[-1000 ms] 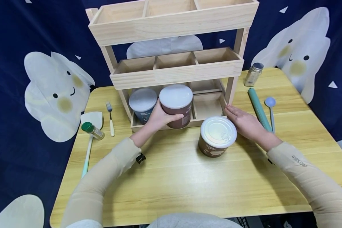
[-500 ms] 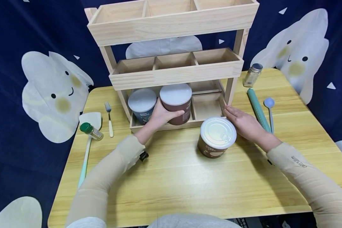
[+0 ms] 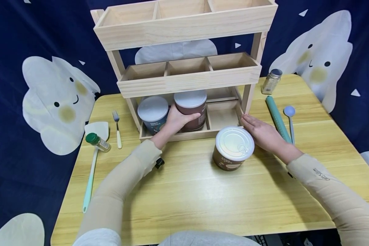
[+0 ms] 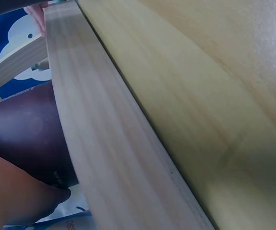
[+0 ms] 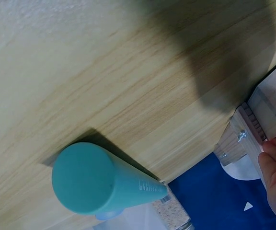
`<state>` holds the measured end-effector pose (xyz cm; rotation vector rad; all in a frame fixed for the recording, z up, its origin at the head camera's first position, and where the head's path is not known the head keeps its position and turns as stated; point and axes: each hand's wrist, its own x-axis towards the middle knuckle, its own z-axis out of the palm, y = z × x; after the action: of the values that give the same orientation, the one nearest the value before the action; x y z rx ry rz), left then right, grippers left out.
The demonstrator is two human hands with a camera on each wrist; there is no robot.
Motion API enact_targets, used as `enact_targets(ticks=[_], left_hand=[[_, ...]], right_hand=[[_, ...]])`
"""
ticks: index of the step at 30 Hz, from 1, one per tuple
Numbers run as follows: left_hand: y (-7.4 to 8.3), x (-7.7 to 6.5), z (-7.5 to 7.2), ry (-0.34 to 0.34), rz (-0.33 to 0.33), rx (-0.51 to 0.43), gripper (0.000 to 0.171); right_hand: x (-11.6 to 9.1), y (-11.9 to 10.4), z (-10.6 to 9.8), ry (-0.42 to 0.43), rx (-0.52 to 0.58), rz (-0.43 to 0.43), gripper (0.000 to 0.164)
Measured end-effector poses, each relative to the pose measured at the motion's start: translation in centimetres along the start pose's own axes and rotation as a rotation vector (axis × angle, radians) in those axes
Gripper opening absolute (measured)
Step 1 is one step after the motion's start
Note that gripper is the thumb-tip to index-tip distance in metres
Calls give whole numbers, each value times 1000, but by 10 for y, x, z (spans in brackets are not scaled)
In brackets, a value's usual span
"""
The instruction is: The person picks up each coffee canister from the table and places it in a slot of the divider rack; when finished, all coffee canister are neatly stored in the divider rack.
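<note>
My left hand [image 3: 177, 120] grips a brown tub with a white lid [image 3: 191, 99], its thumb across the front. That tub stands in the middle compartment of the wooden rack's bottom tier [image 3: 200, 133]; in the left wrist view the brown tub [image 4: 25, 134] sits behind the front board [image 4: 95, 115]. A blue tub [image 3: 153, 112] fills the left compartment, close beside my left fingers. My right hand [image 3: 259, 131] lies with straight fingers against the right front corner of the bottom tier. Just left of it, another brown tub [image 3: 233, 147] stands on the table.
Right of the rack are a green rolling pin [image 3: 277, 118], a blue spoon [image 3: 290, 114] and a grey-capped jar [image 3: 271, 81]. On the left lie a fork [image 3: 117, 130], a white-headed spatula [image 3: 96, 131] and a green-capped shaker [image 3: 98, 141]. Two more tiers rise above.
My left hand has moved the brown tub back and down, from above the rack's front edge into the middle compartment. The right hand has stayed at the rack's corner.
</note>
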<state>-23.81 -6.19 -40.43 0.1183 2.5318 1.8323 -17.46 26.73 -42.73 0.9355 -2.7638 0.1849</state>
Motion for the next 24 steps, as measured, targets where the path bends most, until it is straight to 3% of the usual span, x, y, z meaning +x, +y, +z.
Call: enact_targets(ticks=[11,24], left_hand=[[-15,-4,10,45,67,30,105],[-19,-6,16,27,40,68,108]], right_hand=[[0,0,0,26,22,-17,46],[-1,0,1,-1,19,11,46]])
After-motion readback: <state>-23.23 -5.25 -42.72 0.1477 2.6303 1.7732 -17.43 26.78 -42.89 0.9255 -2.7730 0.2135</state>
